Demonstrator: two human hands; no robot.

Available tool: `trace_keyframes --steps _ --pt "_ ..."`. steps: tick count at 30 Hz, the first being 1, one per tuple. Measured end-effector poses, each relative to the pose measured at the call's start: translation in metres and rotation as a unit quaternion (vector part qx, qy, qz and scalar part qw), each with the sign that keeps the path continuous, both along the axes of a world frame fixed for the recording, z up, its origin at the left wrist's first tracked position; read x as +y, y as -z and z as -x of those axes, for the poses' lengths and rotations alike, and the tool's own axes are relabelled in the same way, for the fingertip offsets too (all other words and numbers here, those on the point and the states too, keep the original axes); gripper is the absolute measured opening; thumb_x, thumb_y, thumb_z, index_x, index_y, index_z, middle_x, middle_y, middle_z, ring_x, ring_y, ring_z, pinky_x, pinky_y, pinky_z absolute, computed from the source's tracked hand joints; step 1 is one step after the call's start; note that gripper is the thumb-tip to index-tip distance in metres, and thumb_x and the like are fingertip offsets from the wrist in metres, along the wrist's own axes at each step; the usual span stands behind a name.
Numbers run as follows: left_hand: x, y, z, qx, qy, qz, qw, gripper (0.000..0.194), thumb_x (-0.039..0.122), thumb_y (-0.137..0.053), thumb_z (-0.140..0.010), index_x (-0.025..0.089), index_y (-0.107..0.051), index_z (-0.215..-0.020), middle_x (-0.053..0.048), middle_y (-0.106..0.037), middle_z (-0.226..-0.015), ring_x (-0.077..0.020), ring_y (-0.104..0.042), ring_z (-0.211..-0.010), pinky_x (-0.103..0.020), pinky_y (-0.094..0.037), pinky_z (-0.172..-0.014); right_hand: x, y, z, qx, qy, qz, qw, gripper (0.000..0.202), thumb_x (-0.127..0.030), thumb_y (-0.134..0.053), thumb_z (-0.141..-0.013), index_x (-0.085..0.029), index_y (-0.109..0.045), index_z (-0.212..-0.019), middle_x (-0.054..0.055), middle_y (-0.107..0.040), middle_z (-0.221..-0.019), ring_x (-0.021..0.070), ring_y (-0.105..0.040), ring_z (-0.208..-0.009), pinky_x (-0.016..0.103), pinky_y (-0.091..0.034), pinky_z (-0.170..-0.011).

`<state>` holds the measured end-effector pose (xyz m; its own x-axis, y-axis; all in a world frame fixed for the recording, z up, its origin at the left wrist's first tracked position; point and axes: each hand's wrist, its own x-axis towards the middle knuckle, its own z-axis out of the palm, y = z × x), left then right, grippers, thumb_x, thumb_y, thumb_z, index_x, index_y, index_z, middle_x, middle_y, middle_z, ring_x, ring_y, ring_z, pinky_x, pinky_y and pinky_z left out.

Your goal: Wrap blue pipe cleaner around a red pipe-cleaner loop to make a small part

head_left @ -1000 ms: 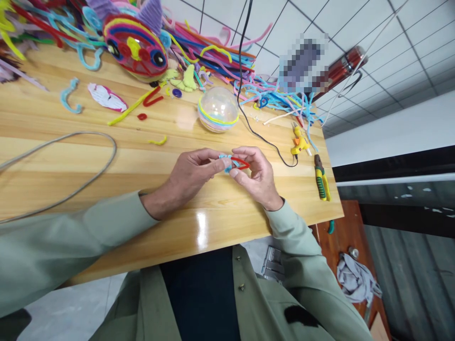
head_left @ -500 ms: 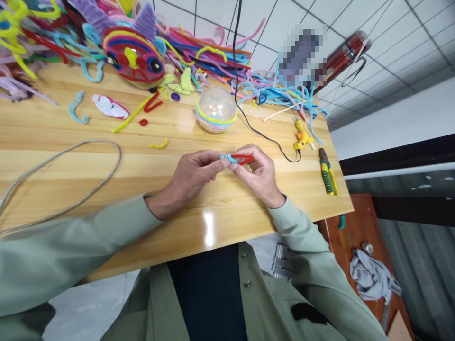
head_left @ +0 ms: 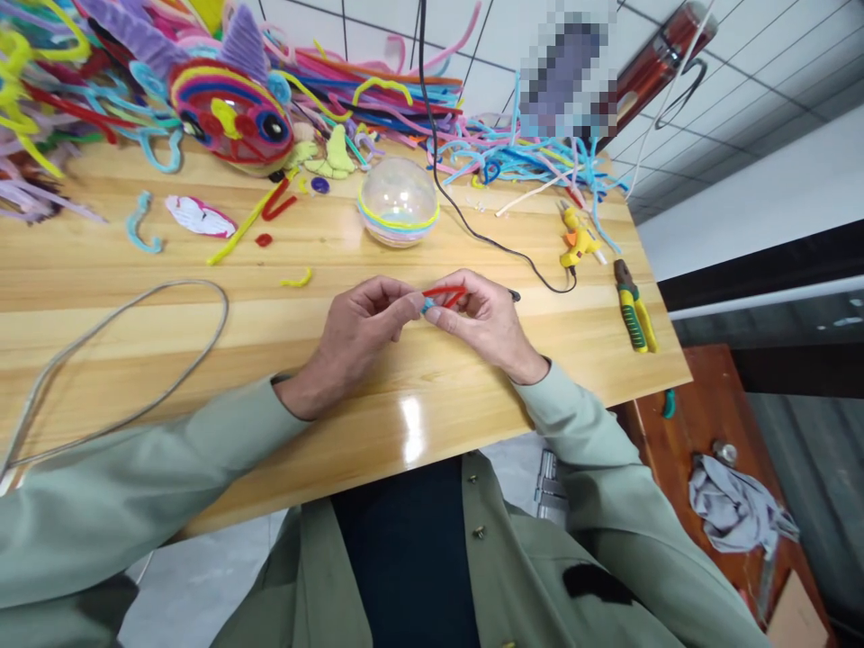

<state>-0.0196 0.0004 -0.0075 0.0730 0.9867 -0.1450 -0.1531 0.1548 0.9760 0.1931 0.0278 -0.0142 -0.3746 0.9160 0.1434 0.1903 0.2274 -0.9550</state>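
A bent red pipe cleaner point(head_left: 445, 291) and a short light-blue pipe cleaner piece point(head_left: 427, 306) are pinched together between my two hands, above the wooden table. My left hand point(head_left: 368, 331) grips the blue end between thumb and forefinger. With its thumb and fingers, my right hand point(head_left: 491, 322) closes on the red bend and the blue piece. Fingertips hide much of where the two colours meet. Just beyond the hands stands a clear plastic ball point(head_left: 398, 202) ringed with yellow, pink and blue pipe cleaners.
A yellow glue gun point(head_left: 578, 238) and green-yellow pliers point(head_left: 632, 310) lie to the right. Behind are heaped pipe cleaners point(head_left: 378, 94) and a decorated figure point(head_left: 233, 117) with purple ears. A black cord point(head_left: 472, 236) crosses the table; a grey cable point(head_left: 135, 297) loops at left.
The view has shifted slightly. Less of the blue piece shows between my fingertips, and the red pipe cleaner's bend has turned and sits wider. Both hands keep their pinch.
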Motion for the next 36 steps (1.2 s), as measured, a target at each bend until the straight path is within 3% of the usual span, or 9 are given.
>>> trace_keyframes --steps 6,16,22,30,33,36 --pt "0.002 0.004 0.0 -0.014 0.001 0.013 1.0 0.024 0.042 -0.089 -0.087 0.022 -0.077 -0.084 0.002 -0.069 -0.073 -0.0118 -0.051 -0.059 -0.029 -0.042 -0.057 0.005 -0.003 -0.001 0.075 -0.045 0.087 0.992 0.051 -0.059 -0.102 -0.087 -0.022 -0.076 -0.111 0.001 -0.083 -0.101 0.0151 -0.075 -0.086 0.03 -0.064 -0.08" --pt "0.002 0.006 -0.002 -0.064 0.008 0.034 0.997 0.02 0.035 -0.091 -0.081 0.02 -0.078 -0.08 0.0 -0.068 -0.071 -0.0105 -0.05 -0.057 -0.026 -0.039 -0.052 0.001 -0.012 0.006 0.095 -0.027 0.134 0.986 0.046 -0.048 -0.105 -0.082 -0.022 -0.071 -0.102 -0.005 -0.071 -0.081 0.0096 -0.06 -0.07 0.024 -0.053 -0.068" --pt "0.003 0.012 -0.004 -0.143 0.003 0.039 0.989 0.034 0.055 -0.085 -0.093 0.021 -0.082 -0.094 -0.004 -0.075 -0.081 -0.0116 -0.053 -0.055 -0.027 -0.036 -0.048 0.003 -0.008 0.005 0.133 -0.01 0.178 0.975 0.048 -0.043 -0.105 -0.079 -0.022 -0.068 -0.101 -0.004 -0.076 -0.084 0.0084 -0.059 -0.063 0.024 -0.052 -0.061" --pt "0.003 0.007 0.0 -0.071 0.02 0.017 0.997 0.028 0.037 -0.097 -0.085 0.02 -0.075 -0.081 0.001 -0.069 -0.067 -0.01 -0.049 -0.054 -0.025 -0.038 -0.051 0.004 -0.007 0.007 0.128 -0.019 0.18 0.975 0.048 -0.042 -0.104 -0.081 -0.023 -0.066 -0.103 -0.008 -0.072 -0.078 0.0072 -0.056 -0.06 0.023 -0.052 -0.061" --pt "0.005 0.008 0.002 -0.059 0.022 0.01 0.998 0.028 0.038 -0.097 -0.086 0.02 -0.076 -0.08 -0.001 -0.072 -0.068 -0.0108 -0.051 -0.056 -0.025 -0.039 -0.052 0.005 -0.005 0.006 0.136 -0.021 0.186 0.973 0.048 -0.042 -0.104 -0.081 -0.022 -0.066 -0.103 -0.007 -0.074 -0.08 0.0077 -0.058 -0.061 0.024 -0.054 -0.061" --pt "0.006 0.011 0.001 -0.09 0.026 0.016 0.996 0.036 0.051 -0.094 -0.09 0.02 -0.076 -0.083 -0.004 -0.075 -0.072 -0.0116 -0.052 -0.055 -0.026 -0.04 -0.05 0.006 -0.004 0.005 0.142 -0.017 0.186 0.972 0.046 -0.041 -0.103 -0.082 -0.022 -0.067 -0.103 -0.006 -0.074 -0.08 0.0088 -0.061 -0.063 0.024 -0.055 -0.063"
